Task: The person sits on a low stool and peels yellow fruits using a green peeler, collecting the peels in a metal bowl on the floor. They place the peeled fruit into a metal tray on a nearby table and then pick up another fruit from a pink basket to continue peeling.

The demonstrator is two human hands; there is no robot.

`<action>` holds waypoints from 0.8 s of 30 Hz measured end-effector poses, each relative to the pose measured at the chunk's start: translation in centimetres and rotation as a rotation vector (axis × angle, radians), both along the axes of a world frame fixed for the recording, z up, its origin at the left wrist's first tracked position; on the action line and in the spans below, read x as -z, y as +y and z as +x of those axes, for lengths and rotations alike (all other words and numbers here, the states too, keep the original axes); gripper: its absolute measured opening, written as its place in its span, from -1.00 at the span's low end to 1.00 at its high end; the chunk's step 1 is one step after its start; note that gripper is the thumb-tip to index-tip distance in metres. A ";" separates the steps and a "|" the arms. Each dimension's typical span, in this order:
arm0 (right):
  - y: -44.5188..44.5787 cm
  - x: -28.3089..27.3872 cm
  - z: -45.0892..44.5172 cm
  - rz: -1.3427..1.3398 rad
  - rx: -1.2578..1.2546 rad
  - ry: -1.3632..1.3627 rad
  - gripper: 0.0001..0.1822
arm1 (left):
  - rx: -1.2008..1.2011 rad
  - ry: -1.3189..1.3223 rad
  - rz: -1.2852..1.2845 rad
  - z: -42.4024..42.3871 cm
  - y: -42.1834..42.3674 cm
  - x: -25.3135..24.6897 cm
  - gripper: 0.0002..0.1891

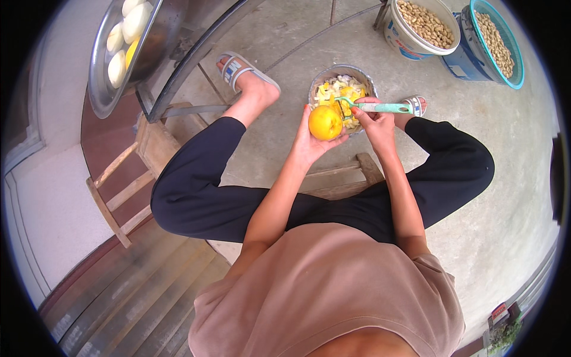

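Note:
My left hand [312,142] cups a smooth, round yellow fruit [323,125] from below and the side. My right hand [378,127] grips a peeler [386,107] with a pale green and white handle. Its head points left and sits just above and beside the fruit; whether the blade touches the skin is hard to tell. Both hands are over the near part of a round metal pail [371,80] on the floor between my feet. Yellow and pale peelings [332,89] fill much of the pail.
At upper left, a steel basin [100,100] holds several pale peeled fruits [136,22] and a yellow one. A white bucket [403,42] and a turquoise basket [517,78] of peanuts in their shells stand at upper right. A wooden chair [154,145] is by my left leg.

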State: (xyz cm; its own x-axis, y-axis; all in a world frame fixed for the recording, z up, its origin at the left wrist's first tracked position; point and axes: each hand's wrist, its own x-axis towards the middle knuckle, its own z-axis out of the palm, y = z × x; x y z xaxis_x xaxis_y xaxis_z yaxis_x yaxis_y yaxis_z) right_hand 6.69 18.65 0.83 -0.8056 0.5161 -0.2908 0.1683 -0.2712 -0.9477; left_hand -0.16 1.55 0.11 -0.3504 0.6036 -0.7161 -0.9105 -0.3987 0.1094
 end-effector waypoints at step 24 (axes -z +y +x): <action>0.2 -1.8 2.0 0.496 -0.006 0.005 -0.86 | 0.149 0.045 0.222 -0.2 -0.5 0.9 -0.34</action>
